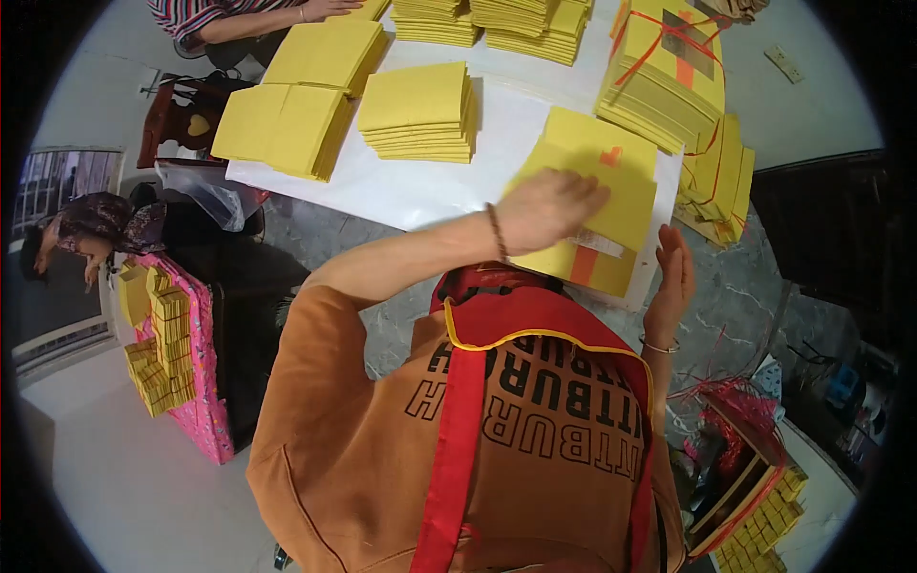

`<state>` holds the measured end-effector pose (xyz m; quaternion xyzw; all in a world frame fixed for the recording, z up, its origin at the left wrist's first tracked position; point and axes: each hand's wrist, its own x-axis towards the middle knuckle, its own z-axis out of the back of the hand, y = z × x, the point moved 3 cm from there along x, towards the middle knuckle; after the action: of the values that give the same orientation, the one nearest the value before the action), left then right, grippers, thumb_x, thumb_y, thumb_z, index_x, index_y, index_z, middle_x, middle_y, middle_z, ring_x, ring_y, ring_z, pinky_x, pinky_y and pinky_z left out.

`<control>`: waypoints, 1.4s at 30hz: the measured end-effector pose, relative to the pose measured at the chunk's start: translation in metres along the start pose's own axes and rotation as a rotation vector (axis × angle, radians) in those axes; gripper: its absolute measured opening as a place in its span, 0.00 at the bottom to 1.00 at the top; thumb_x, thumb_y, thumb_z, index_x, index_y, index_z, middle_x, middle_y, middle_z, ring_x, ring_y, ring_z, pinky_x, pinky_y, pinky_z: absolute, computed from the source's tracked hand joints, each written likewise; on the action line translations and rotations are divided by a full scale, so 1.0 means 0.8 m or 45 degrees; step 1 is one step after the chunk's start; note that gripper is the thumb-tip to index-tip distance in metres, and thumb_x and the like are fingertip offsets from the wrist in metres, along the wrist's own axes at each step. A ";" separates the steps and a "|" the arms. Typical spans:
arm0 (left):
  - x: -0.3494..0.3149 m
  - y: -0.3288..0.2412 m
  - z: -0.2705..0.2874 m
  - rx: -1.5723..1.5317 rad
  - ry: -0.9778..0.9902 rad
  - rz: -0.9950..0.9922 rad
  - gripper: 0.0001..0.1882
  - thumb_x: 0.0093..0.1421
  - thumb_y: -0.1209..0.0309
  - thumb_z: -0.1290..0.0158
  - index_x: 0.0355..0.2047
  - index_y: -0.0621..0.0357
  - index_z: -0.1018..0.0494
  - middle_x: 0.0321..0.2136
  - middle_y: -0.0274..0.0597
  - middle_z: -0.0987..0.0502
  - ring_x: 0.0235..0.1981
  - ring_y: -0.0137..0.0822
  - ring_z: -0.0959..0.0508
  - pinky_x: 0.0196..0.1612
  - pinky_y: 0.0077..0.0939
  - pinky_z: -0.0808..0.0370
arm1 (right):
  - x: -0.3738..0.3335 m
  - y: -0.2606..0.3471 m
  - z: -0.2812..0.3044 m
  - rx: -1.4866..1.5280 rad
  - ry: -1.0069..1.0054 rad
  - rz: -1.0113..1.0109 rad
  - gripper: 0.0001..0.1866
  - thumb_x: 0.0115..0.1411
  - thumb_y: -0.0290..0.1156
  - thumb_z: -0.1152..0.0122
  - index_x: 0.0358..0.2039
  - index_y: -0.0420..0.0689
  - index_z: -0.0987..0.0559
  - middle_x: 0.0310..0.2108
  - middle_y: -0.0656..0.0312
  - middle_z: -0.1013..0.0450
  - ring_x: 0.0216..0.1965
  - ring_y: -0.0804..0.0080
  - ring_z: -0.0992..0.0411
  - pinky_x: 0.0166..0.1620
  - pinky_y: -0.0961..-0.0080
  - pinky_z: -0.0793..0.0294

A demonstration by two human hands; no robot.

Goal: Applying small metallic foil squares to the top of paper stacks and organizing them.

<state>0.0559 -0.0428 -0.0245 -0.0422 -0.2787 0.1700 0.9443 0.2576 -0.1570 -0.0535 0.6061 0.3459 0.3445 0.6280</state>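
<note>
In front of me at the table's near right corner lies a stack of yellow paper sheets (630,205), with orange-red patches and a pale strip on its top. Over its middle, my left hand (552,208) is curled with its fingers together, back of the hand up. Whatever those fingers might hold is hidden beneath them. My right hand (671,279) is beside the stack's right edge, fingers stretched out and slightly apart, nothing visible in it. A beaded bracelet circles the left wrist, a bangle the right.
Folded yellow paper stacks (415,110) stand across the white-covered table (420,196). Red string ties a tall bundle (659,76) at right. Another person's hand (330,8) rests at the far left. Red strings (731,420) hang by my right side; a pink-covered table (205,382) is left.
</note>
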 end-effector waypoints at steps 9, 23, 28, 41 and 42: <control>-0.124 0.211 0.108 0.724 -0.059 0.424 0.25 0.47 0.76 0.51 0.49 0.50 0.33 0.45 0.38 0.28 0.44 0.40 0.30 0.44 0.37 0.35 | -0.010 -0.013 -0.009 -0.105 0.056 0.034 0.15 0.62 0.30 0.52 0.47 0.38 0.28 0.42 0.60 0.27 0.44 0.75 0.31 0.49 0.78 0.35; -0.198 0.228 0.027 0.601 0.259 0.703 0.33 0.49 0.79 0.54 0.58 0.46 0.43 0.55 0.44 0.41 0.55 0.47 0.41 0.55 0.44 0.43 | -0.024 -0.009 -0.029 -0.333 0.103 0.104 0.12 0.60 0.29 0.48 0.41 0.37 0.24 0.37 0.61 0.26 0.40 0.76 0.30 0.44 0.80 0.33; -0.186 0.233 0.041 0.543 0.343 0.662 0.36 0.47 0.78 0.51 0.59 0.48 0.45 0.56 0.46 0.41 0.56 0.48 0.41 0.56 0.43 0.44 | -0.021 -0.004 -0.030 -0.378 0.097 0.160 0.11 0.59 0.28 0.47 0.41 0.37 0.24 0.36 0.61 0.26 0.39 0.76 0.30 0.44 0.79 0.33; -0.095 0.143 0.075 0.120 0.164 0.546 0.37 0.40 0.78 0.48 0.55 0.50 0.39 0.53 0.51 0.37 0.54 0.51 0.38 0.55 0.43 0.41 | -0.022 -0.005 -0.026 -0.431 0.095 0.273 0.09 0.58 0.26 0.46 0.38 0.38 0.24 0.35 0.60 0.25 0.38 0.74 0.28 0.43 0.79 0.32; -0.084 0.114 0.066 0.012 0.029 0.429 0.31 0.41 0.78 0.50 0.51 0.52 0.33 0.48 0.51 0.32 0.49 0.52 0.33 0.52 0.42 0.38 | -0.020 -0.005 -0.028 -0.397 0.115 0.298 0.09 0.57 0.26 0.46 0.38 0.38 0.24 0.34 0.60 0.25 0.38 0.73 0.28 0.43 0.79 0.32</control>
<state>-0.0523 0.0187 -0.0304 -0.0858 -0.2564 0.3267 0.9056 0.2302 -0.1590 -0.0575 0.5214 0.2436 0.4913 0.6537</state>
